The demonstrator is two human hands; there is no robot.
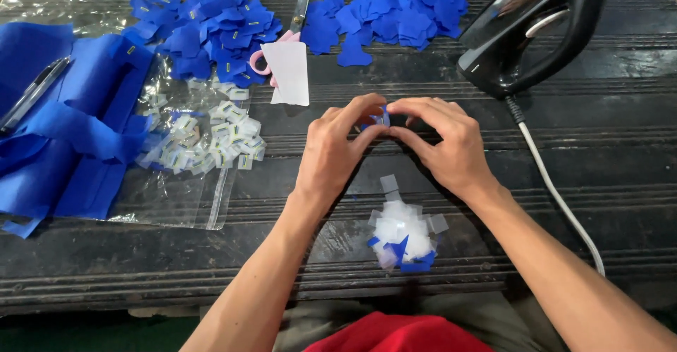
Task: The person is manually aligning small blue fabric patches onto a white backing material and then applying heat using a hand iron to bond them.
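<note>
Both hands meet mid-desk — the left hand (331,151) and right hand (444,144) pinch a small blue felt piece with a clear square tab (381,118) between thumbs and forefingers, fingers (367,105) pressed together around it, held just above the dark ridged wooden desk (599,162). Below the wrists lies a little heap of clear squares and blue scraps (403,236) — a black iron (529,31) sits at upper right.
</note>
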